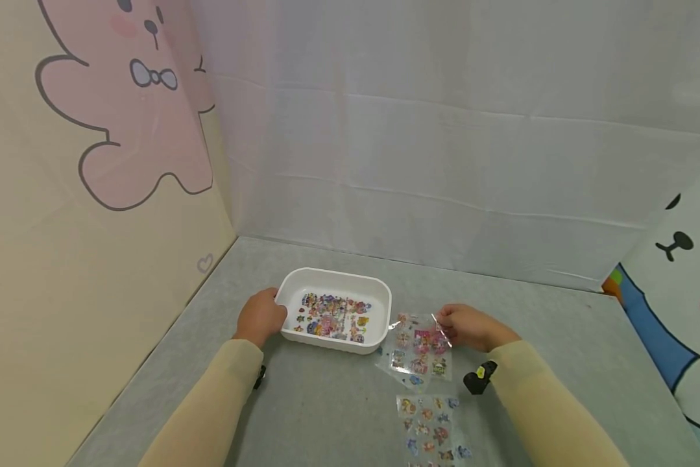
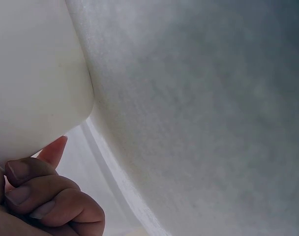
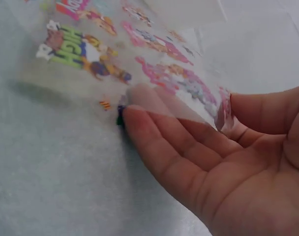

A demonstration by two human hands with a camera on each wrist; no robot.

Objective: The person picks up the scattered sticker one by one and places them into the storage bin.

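My left hand [image 1: 262, 318] grips the left end of a white plastic tray [image 1: 379, 285], its other fingers curled below the rim in the left wrist view. Colourful sticker sheets [image 1: 332, 318] lie inside that tray. To the right, my right hand [image 1: 469, 325] pinches the edge of a clear sticker sheet [image 1: 418, 363] between thumb and fingers. In the right wrist view this sheet [image 3: 71, 49] is tilted, with fingers behind it. It overlaps another clear sheet [image 1: 414, 381] beneath it.
A further sticker sheet [image 1: 428, 428] lies on the grey table [image 1: 326, 408] nearer to me. White cloth [image 1: 443, 162] hangs behind the table. Printed cloths with cartoon animals stand at the left [image 1: 151, 136] and right [image 1: 682, 305] sides.
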